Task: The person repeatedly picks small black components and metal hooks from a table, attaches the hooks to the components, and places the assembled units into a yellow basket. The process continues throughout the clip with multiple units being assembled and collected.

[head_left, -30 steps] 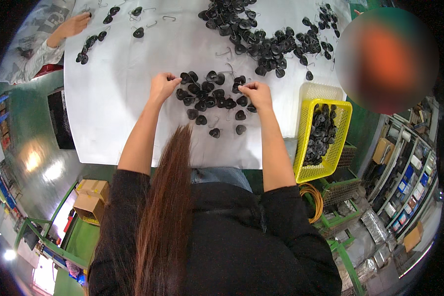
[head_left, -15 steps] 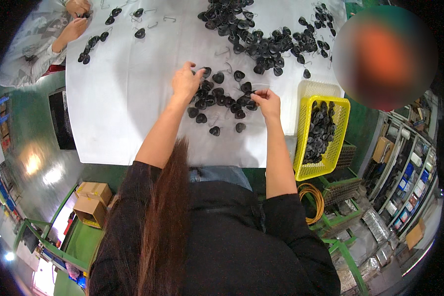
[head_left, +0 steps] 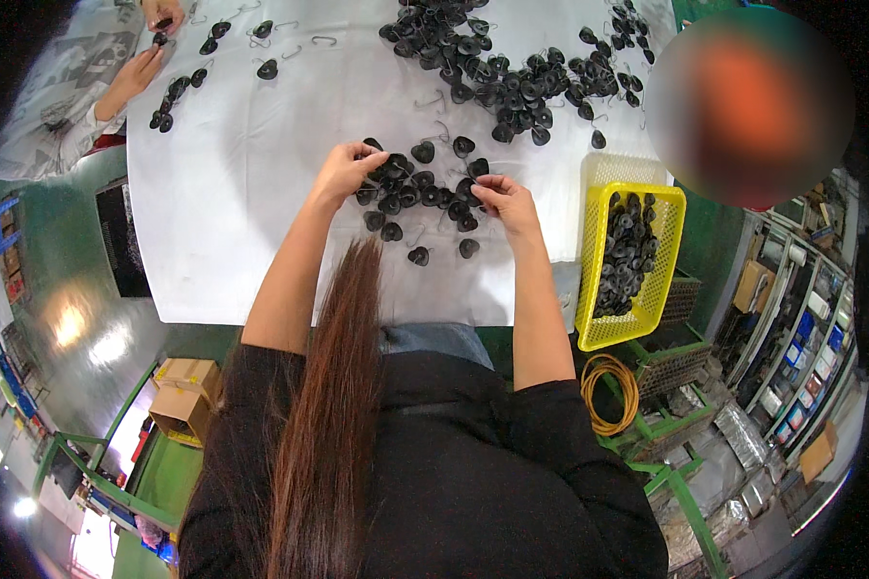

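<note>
A loose cluster of small black disc-like pieces with thin wire hooks (head_left: 421,188) lies on the white-covered table in front of me. My left hand (head_left: 348,172) is at the cluster's left edge, its thumb and fingers closing on a black hooked piece (head_left: 372,144). At the right edge, my right hand (head_left: 504,201) has thumb and forefinger pinched at another black hooked piece (head_left: 467,190). The fingers partly cover both pieces. A few single pieces lie nearer me, among them a black disc (head_left: 418,256).
Farther off spreads a large heap of the same black pieces (head_left: 521,96). A yellow basket (head_left: 666,261) holding many stands at the table's right edge. At the far left, another person's hands (head_left: 137,77) work near scattered pieces and hooks. A blurred round patch (head_left: 748,106) covers the upper right.
My left hand has moved down and slightly left, its fingers drawing together. My right hand has shifted a little left, further into the cluster. The other person's hands have parted slightly.
</note>
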`<state>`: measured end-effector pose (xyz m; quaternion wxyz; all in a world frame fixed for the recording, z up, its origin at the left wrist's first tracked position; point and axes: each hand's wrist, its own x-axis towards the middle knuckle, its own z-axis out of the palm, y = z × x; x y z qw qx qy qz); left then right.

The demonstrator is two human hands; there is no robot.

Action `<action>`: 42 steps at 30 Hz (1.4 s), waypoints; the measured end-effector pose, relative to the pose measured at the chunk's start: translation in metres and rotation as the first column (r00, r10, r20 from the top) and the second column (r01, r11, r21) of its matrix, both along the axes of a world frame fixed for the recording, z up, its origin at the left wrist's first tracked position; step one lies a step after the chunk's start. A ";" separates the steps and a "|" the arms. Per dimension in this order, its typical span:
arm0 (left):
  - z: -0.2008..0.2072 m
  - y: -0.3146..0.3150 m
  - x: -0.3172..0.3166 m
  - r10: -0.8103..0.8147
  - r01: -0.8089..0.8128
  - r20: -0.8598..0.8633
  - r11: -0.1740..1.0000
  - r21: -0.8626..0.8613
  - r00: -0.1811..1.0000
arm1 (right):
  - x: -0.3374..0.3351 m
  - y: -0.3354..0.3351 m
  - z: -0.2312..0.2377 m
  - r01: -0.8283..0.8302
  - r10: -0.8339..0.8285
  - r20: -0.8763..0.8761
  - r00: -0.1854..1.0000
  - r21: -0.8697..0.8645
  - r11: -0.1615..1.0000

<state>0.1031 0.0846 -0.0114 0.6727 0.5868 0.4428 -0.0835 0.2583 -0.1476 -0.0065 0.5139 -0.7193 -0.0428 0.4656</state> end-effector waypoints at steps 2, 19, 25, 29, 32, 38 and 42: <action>0.015 -0.002 -0.011 0.092 -0.087 0.019 0.979 -0.185 0.996 | 0.000 -0.002 0.018 0.122 -0.044 -0.426 0.903 0.157 0.980; 0.071 -0.026 -0.065 0.276 -0.191 0.123 0.866 -0.462 0.953 | -0.085 0.076 0.075 -0.472 0.444 0.236 0.865 0.078 0.878; 0.076 -0.039 -0.072 0.418 -0.249 0.206 0.798 -0.549 0.885 | -0.100 0.071 0.082 -0.509 0.465 0.481 0.743 -0.044 0.860; 0.078 -0.042 -0.078 0.434 -0.271 0.140 0.751 -0.602 0.890 | -0.111 0.069 0.090 -0.504 0.409 0.826 0.388 -0.182 0.844; 0.081 -0.045 -0.085 0.451 -0.340 0.063 0.749 -0.568 0.890 | -0.119 0.064 0.101 -0.494 0.525 0.782 0.337 -0.328 0.806; 0.097 -0.072 -0.096 0.148 -0.211 0.311 0.961 0.177 0.939 | -0.146 0.052 0.117 -0.414 0.703 0.648 0.293 -0.576 0.705; 0.099 -0.101 -0.112 -0.161 -0.200 0.477 0.760 0.619 0.864 | -0.170 0.039 0.104 -0.328 0.737 0.546 0.398 -0.665 0.671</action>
